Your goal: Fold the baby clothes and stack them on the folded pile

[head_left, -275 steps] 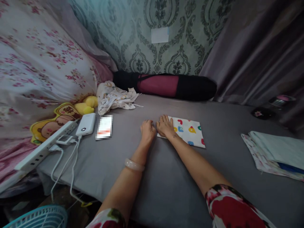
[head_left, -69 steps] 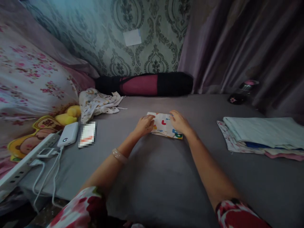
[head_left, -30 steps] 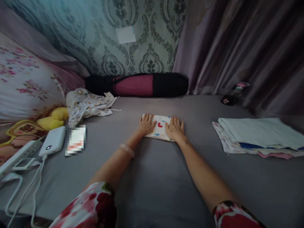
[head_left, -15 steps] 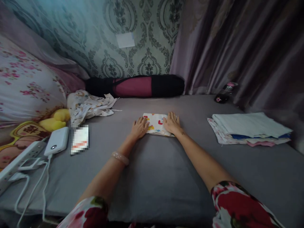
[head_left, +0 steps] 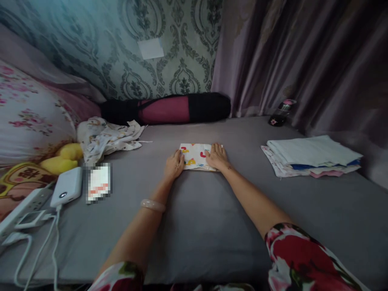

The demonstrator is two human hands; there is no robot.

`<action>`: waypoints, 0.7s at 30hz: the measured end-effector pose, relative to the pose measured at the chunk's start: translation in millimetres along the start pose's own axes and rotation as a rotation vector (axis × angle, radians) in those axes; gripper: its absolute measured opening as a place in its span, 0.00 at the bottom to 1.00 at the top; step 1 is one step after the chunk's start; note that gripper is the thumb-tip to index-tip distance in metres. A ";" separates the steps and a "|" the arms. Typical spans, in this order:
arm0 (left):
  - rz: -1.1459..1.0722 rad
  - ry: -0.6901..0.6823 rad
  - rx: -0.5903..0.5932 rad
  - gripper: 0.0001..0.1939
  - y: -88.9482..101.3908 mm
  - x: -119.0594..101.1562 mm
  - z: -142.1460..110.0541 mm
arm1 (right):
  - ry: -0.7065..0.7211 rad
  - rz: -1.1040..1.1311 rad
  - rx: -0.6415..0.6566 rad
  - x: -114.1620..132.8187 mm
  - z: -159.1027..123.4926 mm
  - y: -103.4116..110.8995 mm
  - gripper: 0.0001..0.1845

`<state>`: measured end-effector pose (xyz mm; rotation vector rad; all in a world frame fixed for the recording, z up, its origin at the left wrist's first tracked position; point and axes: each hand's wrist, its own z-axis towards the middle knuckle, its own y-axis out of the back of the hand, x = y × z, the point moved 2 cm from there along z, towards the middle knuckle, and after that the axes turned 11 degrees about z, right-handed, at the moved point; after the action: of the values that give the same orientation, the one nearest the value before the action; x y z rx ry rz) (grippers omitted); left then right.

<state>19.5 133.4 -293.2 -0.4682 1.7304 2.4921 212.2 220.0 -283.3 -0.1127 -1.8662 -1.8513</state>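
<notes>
A small folded cloth [head_left: 194,155], white with red, yellow and blue printed figures, lies flat on the grey bed sheet in front of me. My right hand [head_left: 217,157] rests palm down on its right end, fingers stretched out and thumb pointing inward. Along the left edge of the cloth, my left hand [head_left: 175,163] lies low with its fingers extended and the thumb touching the border. Neither hand lifts the fabric. A pale bangle [head_left: 153,205] circles my left wrist.
On the right lies a stack of folded cloths [head_left: 313,151], with a dark bottle [head_left: 281,113] behind. A crumpled patterned garment [head_left: 110,137], a power bank [head_left: 67,186] with cables and a power strip [head_left: 26,210] are on the left. A black-and-maroon bag [head_left: 165,110] lies along the wall.
My left hand has slid slightly outward, from on top of the cloth's left end to its edge. My right hand stays on the right end. The view has shifted a little.
</notes>
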 end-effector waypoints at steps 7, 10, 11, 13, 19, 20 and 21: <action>-0.055 0.037 0.019 0.19 -0.1 3.3 1.5 | 0.120 0.003 -0.029 36.5 3.7 -0.2 0.34; -0.065 0.032 0.037 0.20 -0.5 4.2 1.3 | 0.193 0.033 -0.004 52.5 3.2 -9.0 0.34; -0.067 0.031 0.041 0.20 -0.9 4.5 1.1 | 0.197 0.037 0.005 54.7 2.7 -12.1 0.34; -0.067 0.030 0.043 0.21 -1.6 5.0 0.7 | 0.188 0.036 0.018 54.9 1.6 -17.5 0.34; -0.092 0.022 0.018 0.22 -3.1 6.7 0.8 | 0.168 0.030 0.032 49.1 1.0 -22.4 0.34; -0.101 0.025 0.014 0.22 -3.3 7.3 1.1 | 0.167 0.028 0.033 49.2 1.2 -22.4 0.34; -0.110 0.029 0.007 0.22 -3.5 8.1 1.4 | 0.166 0.027 0.034 49.4 1.3 -22.3 0.34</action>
<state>12.4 135.1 -298.3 -0.5860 1.6742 2.4142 160.0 205.5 -283.7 0.0269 -1.7722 -1.7539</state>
